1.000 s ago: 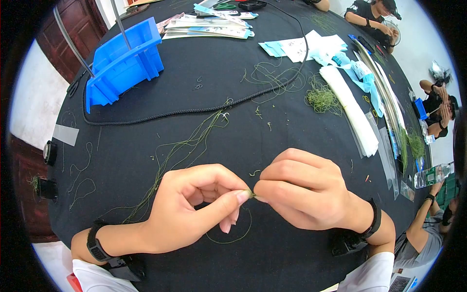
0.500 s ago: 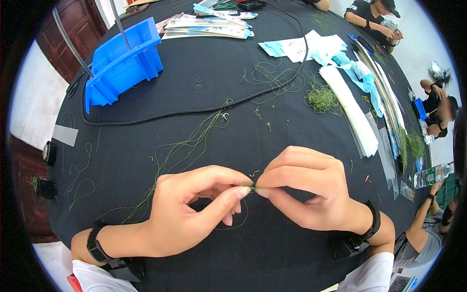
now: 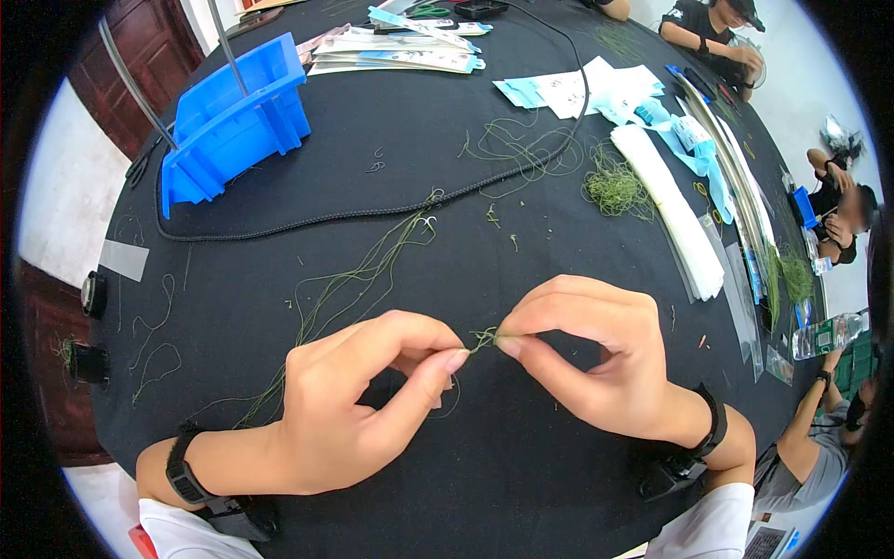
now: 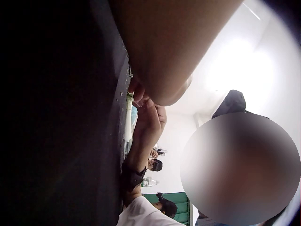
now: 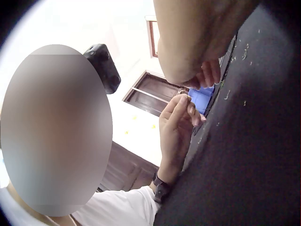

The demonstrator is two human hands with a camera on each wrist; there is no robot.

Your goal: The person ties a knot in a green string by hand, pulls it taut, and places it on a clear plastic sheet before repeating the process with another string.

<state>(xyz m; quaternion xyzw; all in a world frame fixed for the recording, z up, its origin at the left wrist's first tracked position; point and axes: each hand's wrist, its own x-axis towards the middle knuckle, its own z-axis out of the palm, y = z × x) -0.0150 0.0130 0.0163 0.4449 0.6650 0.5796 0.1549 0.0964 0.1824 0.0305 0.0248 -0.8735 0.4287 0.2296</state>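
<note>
A small tuft of green thread [image 3: 483,339] spans the short gap between both hands' fingertips in the head view. My left hand [image 3: 358,405] pinches its left end between thumb and forefinger, the other fingers curled beneath. On the other side, my right hand [image 3: 596,363] pinches the tuft's right end with thumb and fingertips. A thin loop of thread hangs just below the left fingertips. Long loose green strands [image 3: 377,265] trail over the black cloth beyond and under the left forearm. In both wrist views the hands meet close over the cloth, the thread mostly hidden.
A blue bin [image 3: 237,121] stands at the back left, with a black cord [image 3: 307,228] curving past it. Tangled green thread [image 3: 616,186] lies beside a white roll [image 3: 669,219] on the right. Papers [image 3: 400,51] are stacked at the back. Other people sit along the right side.
The hands have drawn slightly apart, opening a gap where the green tuft now shows. The right hand's fingers, bunched at first, have spread into a rounder pinch.
</note>
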